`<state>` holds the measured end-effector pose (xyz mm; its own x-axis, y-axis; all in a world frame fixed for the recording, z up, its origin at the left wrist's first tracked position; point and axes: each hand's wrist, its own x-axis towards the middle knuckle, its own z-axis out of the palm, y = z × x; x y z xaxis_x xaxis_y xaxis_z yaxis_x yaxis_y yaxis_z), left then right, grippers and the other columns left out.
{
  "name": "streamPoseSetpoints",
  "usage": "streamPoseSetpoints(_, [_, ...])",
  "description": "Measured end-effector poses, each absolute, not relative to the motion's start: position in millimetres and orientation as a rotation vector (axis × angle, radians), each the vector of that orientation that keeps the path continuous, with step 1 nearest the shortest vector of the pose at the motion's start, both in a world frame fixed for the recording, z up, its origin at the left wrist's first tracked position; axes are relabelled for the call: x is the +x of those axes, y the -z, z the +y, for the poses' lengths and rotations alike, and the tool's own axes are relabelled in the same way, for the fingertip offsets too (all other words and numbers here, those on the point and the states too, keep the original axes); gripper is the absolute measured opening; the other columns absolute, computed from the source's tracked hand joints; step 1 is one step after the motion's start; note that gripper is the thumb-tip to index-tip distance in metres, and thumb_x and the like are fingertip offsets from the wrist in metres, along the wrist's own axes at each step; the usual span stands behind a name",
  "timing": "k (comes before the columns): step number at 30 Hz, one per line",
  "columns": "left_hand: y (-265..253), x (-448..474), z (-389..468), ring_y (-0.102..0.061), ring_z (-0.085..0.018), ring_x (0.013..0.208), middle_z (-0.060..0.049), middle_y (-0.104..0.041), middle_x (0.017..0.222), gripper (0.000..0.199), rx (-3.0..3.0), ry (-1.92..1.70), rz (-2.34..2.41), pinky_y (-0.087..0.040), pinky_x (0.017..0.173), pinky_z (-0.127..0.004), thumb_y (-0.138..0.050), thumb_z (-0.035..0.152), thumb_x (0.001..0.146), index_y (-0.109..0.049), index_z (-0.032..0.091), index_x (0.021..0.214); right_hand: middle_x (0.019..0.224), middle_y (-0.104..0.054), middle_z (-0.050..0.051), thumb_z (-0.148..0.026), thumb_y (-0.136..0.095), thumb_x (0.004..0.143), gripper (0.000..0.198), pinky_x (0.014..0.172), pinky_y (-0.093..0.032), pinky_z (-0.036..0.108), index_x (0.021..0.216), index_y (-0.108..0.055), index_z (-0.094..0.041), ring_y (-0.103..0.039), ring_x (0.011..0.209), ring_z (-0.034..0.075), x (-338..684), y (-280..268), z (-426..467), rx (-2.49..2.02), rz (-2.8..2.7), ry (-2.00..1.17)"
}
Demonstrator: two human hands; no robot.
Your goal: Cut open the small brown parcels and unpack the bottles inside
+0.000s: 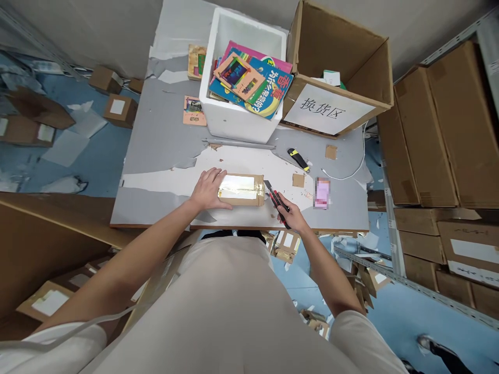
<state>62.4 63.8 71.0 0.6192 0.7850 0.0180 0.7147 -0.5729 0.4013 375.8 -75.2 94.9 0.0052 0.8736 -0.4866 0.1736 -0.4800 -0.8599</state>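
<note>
A small cardboard box [240,201] lies on the table, with white labels and shiny tape over its top and right end. My left hand [209,190] rests against its left end, thumb along the near side and fingers over the far corner. Wrapped in my right hand [291,213] is a black and red utility knife [277,200]. Its blade tip points at the taped right end of the box, close to it; whether it touches I cannot tell. Beyond the knife lies a second utility knife [298,160], black and yellow, beside small cardboard scraps [298,180].
A white foam box [239,122] holding books [249,78] stands at the back, next to a large open carton [335,109]. A white cable [346,176] and a blurred pink item [322,193] lie right. Shelved cartons [421,135] flank the right; boxes and paper litter the floor.
</note>
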Motion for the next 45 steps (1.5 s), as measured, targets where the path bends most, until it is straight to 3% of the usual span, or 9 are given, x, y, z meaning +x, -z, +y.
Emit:
streamPoseSetpoints(11, [-71.3,64.5,64.5,-0.033,-0.042,0.132,-0.023,-0.042,0.139,0.123,2.455,-0.267,1.233,-0.02,0.111,-0.056,-0.068,0.08,0.045,-0.034,0.011,0.142,0.083,-0.062,0.001,-0.033,-0.051,0.087,0.061,0.044,-0.045,0.02,0.146,-0.036,-0.024,-0.05,0.047,0.005,385.6,-101.6,-59.5,-1.804,-1.3,-1.493])
streamPoseSetpoints(21, [-68.3,64.8,65.4,-0.03,-0.043,0.133,-0.025,-0.036,0.144,0.123,2.484,-0.243,1.201,-0.02,0.112,-0.054,-0.069,0.075,0.049,-0.03,0.008,0.145,0.064,-0.059,-0.004,-0.021,-0.053,0.087,0.058,0.039,-0.041,0.016,0.144,-0.041,-0.026,-0.045,0.041,0.004,404.5,-132.6,-35.1,-1.82,-1.503,-1.732])
streamPoseSetpoints(30, [-67.0,64.6,66.6,-0.03,-0.043,0.132,-0.025,-0.034,0.145,0.124,2.466,-0.275,1.184,-0.02,0.112,-0.054,-0.071,0.072,0.048,-0.029,0.007,0.145,0.087,-0.064,0.001,-0.03,-0.053,0.089,0.059,0.042,-0.044,0.019,0.146,-0.037,-0.027,-0.05,0.044,0.004,394.6,-123.1,-64.6,-1.753,-1.304,-1.782])
streamPoseSetpoints(36, [-67.8,66.5,67.5,-0.03,-0.043,0.131,-0.025,-0.036,0.144,0.126,2.455,-0.266,1.183,-0.019,0.112,-0.052,-0.07,0.074,0.046,-0.03,0.006,0.145,0.078,-0.062,-0.001,-0.028,-0.054,0.088,0.06,0.04,-0.044,0.019,0.146,-0.038,-0.026,-0.049,0.043,0.005,380.0,-121.5,-73.6,-1.74,-1.263,-1.737])
streamPoseSetpoints(45, [-68.1,67.4,67.7,-0.031,-0.041,0.131,-0.024,-0.036,0.144,0.125,2.485,-0.226,1.195,-0.022,0.112,-0.05,-0.07,0.073,0.048,-0.03,0.006,0.145,0.082,-0.064,0.002,-0.031,-0.057,0.085,0.064,0.038,-0.045,0.02,0.145,-0.038,-0.024,-0.048,0.043,0.005,371.3,-113.2,-90.1,-1.727,-1.186,-1.666])
